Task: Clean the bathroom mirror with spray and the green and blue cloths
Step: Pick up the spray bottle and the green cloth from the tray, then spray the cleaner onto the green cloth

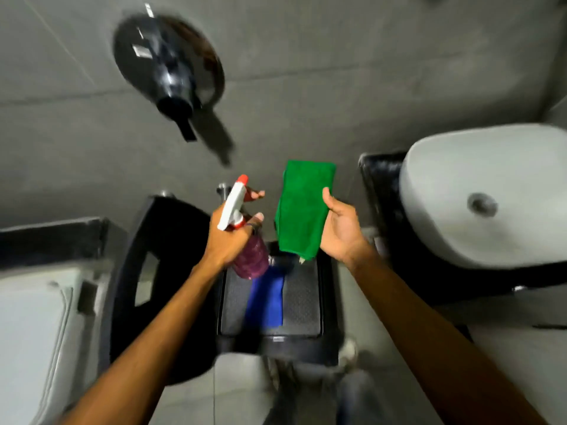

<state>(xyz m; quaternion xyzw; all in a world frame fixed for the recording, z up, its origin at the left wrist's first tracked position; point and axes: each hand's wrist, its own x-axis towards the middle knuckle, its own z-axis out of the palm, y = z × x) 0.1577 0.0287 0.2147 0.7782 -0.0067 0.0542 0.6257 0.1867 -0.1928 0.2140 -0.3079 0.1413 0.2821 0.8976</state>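
spray bottle point(245, 237), its body tinted purple-red under a white trigger head with a red nozzle tip, was gripped in a person's left hand point(228, 237), fingers wrapped around the neck and one finger lying near the trigger. the bottle was tilted, nozzle toward the grey tiled wall point(337, 87), and whatever it held could not be made out through the tinted plastic. beside it, the right hand point(340, 228) held the folded green cloth point(302, 210), thumb pressed on the near face and the remaining fingers hidden behind, so that the cloth hung down from that pinch. both hands were raised above a small black stool point(310, 308) with a textured top, and the blue cloth point(267, 302) lay draped across that top, directly below the bottle and the green cloth and touching neither. to the right, a white basin point(478, 191) with a round drain sat on a dark counter point(377, 179), its bowl holding nothing visible. to the left of the stool stood a black plastic chair point(165, 271), and beyond that a white fixture point(27, 332) at the frame's edge, too blurred to name with confidence. high on the wall, a round black fitting point(168, 65) with a handle cast a shadow onto the tiles. the whole view was softened by motion blur.
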